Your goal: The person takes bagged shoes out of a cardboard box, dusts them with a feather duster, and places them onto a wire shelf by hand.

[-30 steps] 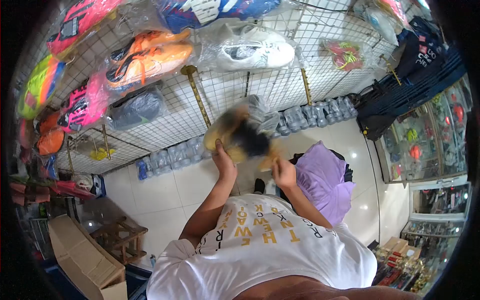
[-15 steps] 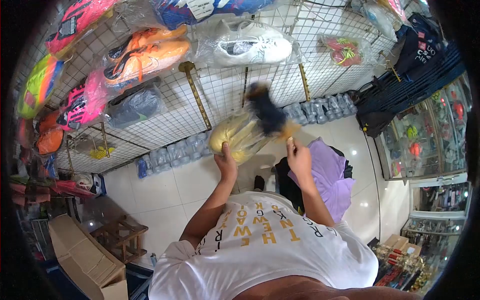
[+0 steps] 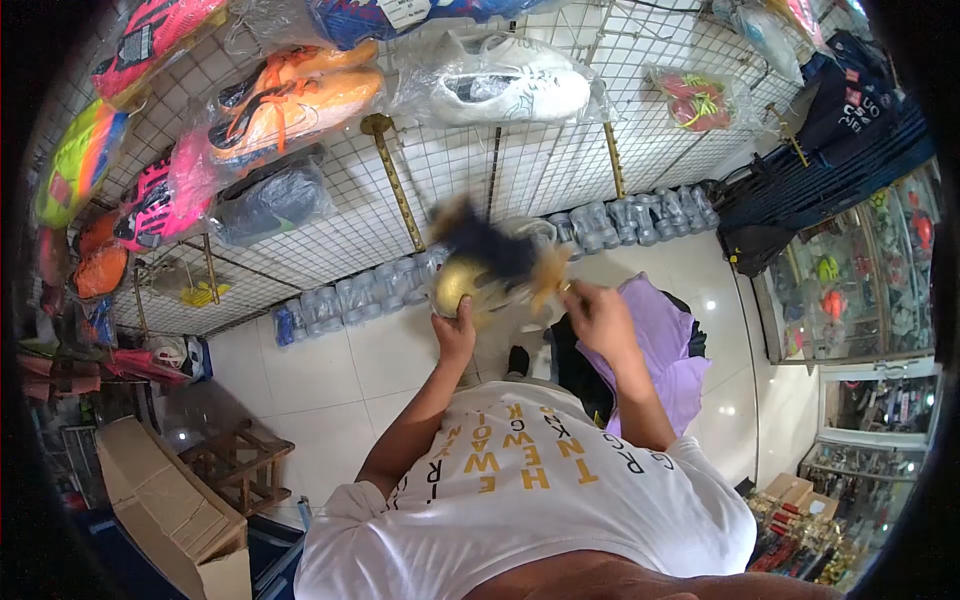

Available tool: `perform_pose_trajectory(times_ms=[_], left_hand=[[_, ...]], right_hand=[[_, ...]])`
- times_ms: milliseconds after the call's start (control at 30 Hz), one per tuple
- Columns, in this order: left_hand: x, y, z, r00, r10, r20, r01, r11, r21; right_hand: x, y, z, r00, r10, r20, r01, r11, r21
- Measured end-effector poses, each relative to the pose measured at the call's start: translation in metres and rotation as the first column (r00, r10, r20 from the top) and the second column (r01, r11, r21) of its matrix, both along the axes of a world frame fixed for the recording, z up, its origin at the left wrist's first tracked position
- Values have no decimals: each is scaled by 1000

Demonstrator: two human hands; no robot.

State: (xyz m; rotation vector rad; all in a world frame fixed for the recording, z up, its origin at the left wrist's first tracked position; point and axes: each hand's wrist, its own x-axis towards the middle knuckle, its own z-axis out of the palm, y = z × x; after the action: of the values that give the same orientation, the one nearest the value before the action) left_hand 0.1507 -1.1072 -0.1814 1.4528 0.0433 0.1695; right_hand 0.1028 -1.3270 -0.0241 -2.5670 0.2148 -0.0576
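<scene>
My left hand point(image 3: 456, 332) is closed on a pair of gold shoes point(image 3: 457, 288) in clear plastic, its thumb on the near side. In my right hand point(image 3: 603, 322), the fingers are pinched on the yellowish end of a dark navy cloth point(image 3: 488, 252). Motion smears the cloth, and its far end also looks tan. It lies across the view of the gold shoes and hides most of them; whether it touches them I cannot tell.
Wrapped shoes hang on the wire grid wall, among them an orange pair point(image 3: 300, 110) and a white pair point(image 3: 510, 85). Wrapped footwear point(image 3: 365, 297) lines the wall's foot. Purple cloth point(image 3: 665, 350) lies right, a wooden stool point(image 3: 240, 465) and cardboard box point(image 3: 170, 505) left.
The dark cloth has swung left and down across the gold shoes, covering more of them. My right hand has shifted slightly; my left hand has moved little.
</scene>
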Motion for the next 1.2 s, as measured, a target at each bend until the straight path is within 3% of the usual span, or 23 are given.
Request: perform_pose_trajectory(times_ms=[33,67,167,200,267,367,467,567,700,800,867,900,967,1067,1200], left_hand=[[0,3,0,998,-33,-49,34,999,22],[1,3,-1,999,-19,-50,19,1000,5],[0,4,2,998,13,-62,-16,999,-47],[0,4,4,998,35,-53,-36,999,-1],[1,4,20,995,16,-102,-28,993,-119],[11,7,22,972,-95,-216,10,931,-365],[16,14,11,910,-259,-322,83,878,-471],[10,11,20,852,-330,-406,107,870,-482],[5,10,33,835,-425,-350,195,823,-534],[8,18,30,799,-476,-366,238,810,-536],[10,21,34,775,-509,-375,260,797,-545],[10,24,35,763,-544,-349,251,747,-615],[11,29,37,742,-606,-287,229,631,-741],[11,36,61,742,-667,67,337,284,-898],[11,37,59,759,-641,110,567,569,-596]], right_hand=[[-1,2,5,989,145,14,-146,986,86],[-2,0,6,984,175,-30,-171,980,99],[12,-38,-35,975,-214,-62,215,976,20],[14,-54,-49,957,-288,-47,286,957,-49],[16,-84,-74,907,-422,-5,414,891,-184],[17,-104,-112,937,-319,-144,349,875,334],[19,-96,-137,952,-176,-248,305,538,786],[17,-58,-123,960,-279,-8,161,528,834],[12,-47,-112,981,-193,29,-6,122,993],[10,-48,-123,978,-206,-14,24,43,999],[13,-60,-158,975,-221,-9,31,95,995],[16,-58,-157,973,-229,-8,36,119,992],[19,-56,-155,956,-292,34,-19,53,998],[26,-44,-124,938,-347,19,-43,-62,997],[30,-43,-119,941,-337,-30,-34,-183,983]])
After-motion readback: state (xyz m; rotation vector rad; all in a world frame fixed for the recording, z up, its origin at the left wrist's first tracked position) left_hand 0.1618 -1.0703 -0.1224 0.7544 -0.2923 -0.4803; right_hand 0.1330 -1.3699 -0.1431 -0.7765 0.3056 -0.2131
